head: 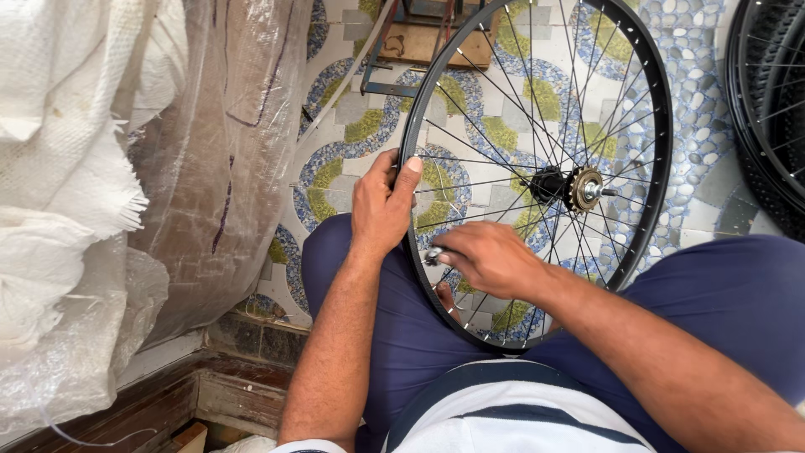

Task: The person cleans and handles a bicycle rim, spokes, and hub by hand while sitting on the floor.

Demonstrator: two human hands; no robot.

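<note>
We held the bicycle wheel [537, 176] upright between our knees, its lower rim resting against our dark blue trousers [402, 335] while the hub and sprocket [579, 189] sat above and outward of both grips. Our left hand [381, 205] was closed over the rim's near edge, thumb pressed flat along the outer face and fingers curled behind it. Just below that grip, inside the rim, our right hand [486, 260] pinched a small silvery tool [433, 255] between fingertips and thumb, its tip set where a spoke [470, 143] met the rim; whether it truly seated on the nipple we could not tell. We judged the risk lay there: a small tool held only by fingertips could slip off and round the nipple, or drop onto the patterned tile floor [352, 126]. The left hand's hold was one-sided, so the wheel could roll between the knees and pull the tool off. Beyond the left grip hung plastic sacks [126, 168]; past the hub stood another wheel [771, 109].
</note>
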